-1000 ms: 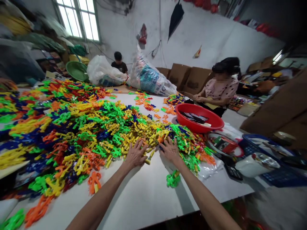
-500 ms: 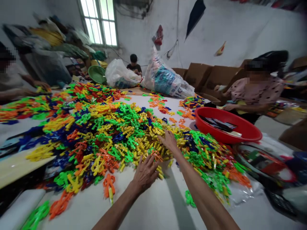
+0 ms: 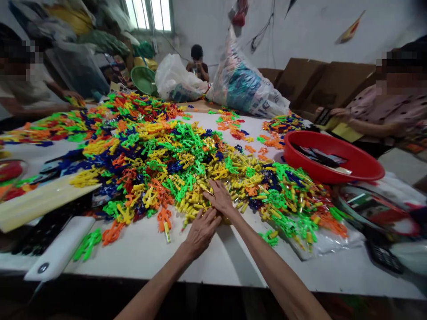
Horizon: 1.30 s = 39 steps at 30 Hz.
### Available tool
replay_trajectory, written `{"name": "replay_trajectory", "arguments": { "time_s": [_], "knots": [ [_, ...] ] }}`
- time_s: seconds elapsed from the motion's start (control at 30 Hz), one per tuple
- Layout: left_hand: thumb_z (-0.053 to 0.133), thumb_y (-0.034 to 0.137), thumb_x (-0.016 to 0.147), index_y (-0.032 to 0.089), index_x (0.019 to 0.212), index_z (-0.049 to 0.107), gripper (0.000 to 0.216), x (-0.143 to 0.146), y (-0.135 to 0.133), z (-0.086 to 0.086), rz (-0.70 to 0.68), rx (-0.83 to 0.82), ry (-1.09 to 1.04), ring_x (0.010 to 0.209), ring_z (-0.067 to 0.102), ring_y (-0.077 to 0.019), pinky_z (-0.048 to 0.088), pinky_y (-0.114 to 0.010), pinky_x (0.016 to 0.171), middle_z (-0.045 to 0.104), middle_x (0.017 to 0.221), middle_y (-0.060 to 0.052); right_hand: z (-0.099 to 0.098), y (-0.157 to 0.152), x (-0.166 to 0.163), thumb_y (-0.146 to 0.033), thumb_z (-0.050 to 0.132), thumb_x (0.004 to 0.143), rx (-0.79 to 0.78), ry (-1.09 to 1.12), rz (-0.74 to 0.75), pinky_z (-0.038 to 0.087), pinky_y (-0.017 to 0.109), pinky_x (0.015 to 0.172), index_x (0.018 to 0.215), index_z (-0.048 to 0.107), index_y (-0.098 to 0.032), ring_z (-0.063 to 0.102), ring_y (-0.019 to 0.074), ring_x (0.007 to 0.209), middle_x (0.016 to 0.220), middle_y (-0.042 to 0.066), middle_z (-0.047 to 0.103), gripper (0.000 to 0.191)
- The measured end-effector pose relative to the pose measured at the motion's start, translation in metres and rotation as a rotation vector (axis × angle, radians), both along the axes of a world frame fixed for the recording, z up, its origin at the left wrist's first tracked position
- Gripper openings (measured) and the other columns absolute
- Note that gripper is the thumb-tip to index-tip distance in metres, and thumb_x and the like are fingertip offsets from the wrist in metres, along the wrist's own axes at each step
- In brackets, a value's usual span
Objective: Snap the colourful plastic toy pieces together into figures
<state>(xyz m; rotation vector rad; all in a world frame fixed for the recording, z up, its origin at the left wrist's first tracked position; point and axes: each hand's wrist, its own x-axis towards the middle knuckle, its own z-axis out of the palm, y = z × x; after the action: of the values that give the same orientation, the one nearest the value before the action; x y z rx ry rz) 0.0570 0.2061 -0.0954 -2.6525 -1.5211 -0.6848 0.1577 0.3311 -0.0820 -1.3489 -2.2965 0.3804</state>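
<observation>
Bench: We see a wide white bench (image 3: 133, 258) in front of us.
Heap: A huge heap of bright plastic pieces (image 3: 150, 160), yellow, green, orange, blue and red, covers the bench ahead and to our left.
Big bag: A clear bag (image 3: 247, 89) with blue print leans behind the heap.
Bowl: A red bowl (image 3: 320, 172) sits to our right.
Right hand: Our right hand (image 3: 218, 197) lies over the small yellow sticks (image 3: 193, 200), its fingers a little spread and pointing left.
Left hand: Our left hand (image 3: 202, 233) is just nearer to us, its fingers close together by the right wrist; we cannot tell if they pinch anything.
Green piece: One green piece (image 3: 269, 238) lies just beside our right arm.
</observation>
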Motion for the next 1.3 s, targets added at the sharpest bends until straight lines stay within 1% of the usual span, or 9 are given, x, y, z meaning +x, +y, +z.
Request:
{"name": "replay_trajectory", "arguments": {
  "time_s": [0.13, 0.33, 0.5, 0.63, 0.73, 0.87, 1.0, 1.17, 1.3],
  "knots": [
    [0.042, 0.012, 0.085, 0.019, 0.127, 0.046, 0.043, -0.012, -0.013, -0.002, 0.15, 0.05, -0.022, 0.125, 0.039, -0.0255, 0.03, -0.046, 0.101, 0.047, 0.133, -0.013, 0.0, -0.005, 0.017, -0.033, 0.055, 0.079, -0.07, 0.172, 0.036, 0.039, 0.03, 0.093, 0.122, 0.053, -0.019, 0.052, 0.0194, 0.109, 0.124, 0.008, 0.054, 0.046],
    [0.044, 0.019, 0.087, 0.02, 0.115, 0.057, 0.031, -0.027, -0.005, 0.003, 0.19, 0.011, -0.125, 0.11, 0.052, -0.0208, 0.039, -0.038, 0.091, 0.06, 0.116, -0.009, -0.006, -0.031, 0.079, -0.03, 0.048, 0.079, -0.058, 0.288, -0.234, 0.044, 0.031, 0.078, 0.084, 0.067, -0.019, 0.059, 0.02, 0.082, 0.089, 0.006, 0.066, 0.023],
    [0.047, 0.023, 0.086, 0.02, 0.101, 0.064, 0.022, -0.023, 0.003, 0.012, 0.347, 0.063, -0.316, 0.101, 0.057, -0.0197, 0.042, -0.036, 0.09, 0.066, 0.104, -0.007, -0.004, -0.073, 0.086, -0.027, 0.053, 0.076, -0.049, 0.094, -0.141, 0.044, 0.028, 0.072, 0.103, 0.062, -0.023, 0.057, 0.0186, 0.085, 0.102, 0.005, 0.061, 0.029],
    [0.05, 0.03, 0.084, 0.019, 0.095, 0.062, 0.02, -0.023, -0.004, 0.031, 0.552, -0.022, -0.624, 0.089, 0.062, -0.0194, 0.048, -0.033, 0.079, 0.067, 0.095, -0.007, 0.001, -0.076, 0.072, -0.02, 0.048, 0.079, -0.024, -0.089, -0.162, 0.042, 0.028, 0.072, 0.103, 0.061, -0.023, 0.054, 0.0199, 0.094, 0.105, 0.007, 0.057, 0.027],
    [0.055, 0.038, 0.078, 0.017, 0.09, 0.057, 0.024, -0.027, -0.02, 0.044, 0.68, -0.257, -1.088, 0.071, 0.065, -0.0179, 0.051, -0.029, 0.058, 0.065, 0.086, -0.006, 0.003, -0.067, 0.07, -0.023, 0.041, 0.086, -0.027, -0.009, -0.223, 0.041, 0.027, 0.071, 0.094, 0.062, -0.02, 0.055, 0.0186, 0.087, 0.095, 0.007, 0.059, 0.023],
    [0.073, 0.036, 0.059, 0.017, 0.081, 0.049, 0.037, -0.022, -0.048, 0.044, 0.642, -0.52, -1.55, 0.059, 0.065, -0.0168, 0.049, -0.025, 0.046, 0.064, 0.072, -0.001, 0.003, -0.064, 0.073, -0.021, 0.038, 0.086, 0.041, 0.07, -0.314, 0.041, 0.028, 0.073, 0.098, 0.061, -0.017, 0.055, 0.0198, 0.087, 0.095, 0.009, 0.059, 0.026],
    [0.078, 0.033, 0.051, 0.016, 0.08, 0.049, 0.046, -0.009, -0.066, 0.035, 0.613, -0.711, -1.627, 0.051, 0.062, -0.0158, 0.045, -0.021, 0.04, 0.063, 0.059, 0.0, 0.007, -0.078, 0.073, -0.014, 0.041, 0.081, 0.049, -0.069, -0.258, 0.042, 0.028, 0.071, 0.114, 0.054, -0.018, 0.056, 0.0191, 0.089, 0.11, 0.009, 0.056, 0.036],
    [0.077, 0.029, 0.054, 0.014, 0.08, 0.055, 0.038, -0.005, -0.063, 0.033, 0.535, -0.884, -1.687, 0.048, 0.06, -0.0137, 0.043, -0.02, 0.039, 0.063, 0.058, -0.001, 0.011, -0.097, 0.068, -0.004, 0.041, 0.075, -0.06, -0.363, -0.047, 0.041, 0.029, 0.073, 0.093, 0.058, -0.021, 0.057, 0.0198, 0.094, 0.108, 0.007, 0.057, 0.03],
    [0.075, 0.021, 0.055, 0.013, 0.078, 0.055, 0.032, -0.008, -0.057, 0.037, 0.472, -0.912, -1.76, 0.056, 0.063, -0.0151, 0.044, -0.02, 0.041, 0.065, 0.067, -0.003, 0.01, -0.098, 0.063, -0.001, 0.043, 0.07, -0.1, -0.319, -0.013, 0.041, 0.032, 0.075, 0.093, 0.056, -0.019, 0.058, 0.0211, 0.089, 0.103, 0.009, 0.06, 0.032]
  ]
}}
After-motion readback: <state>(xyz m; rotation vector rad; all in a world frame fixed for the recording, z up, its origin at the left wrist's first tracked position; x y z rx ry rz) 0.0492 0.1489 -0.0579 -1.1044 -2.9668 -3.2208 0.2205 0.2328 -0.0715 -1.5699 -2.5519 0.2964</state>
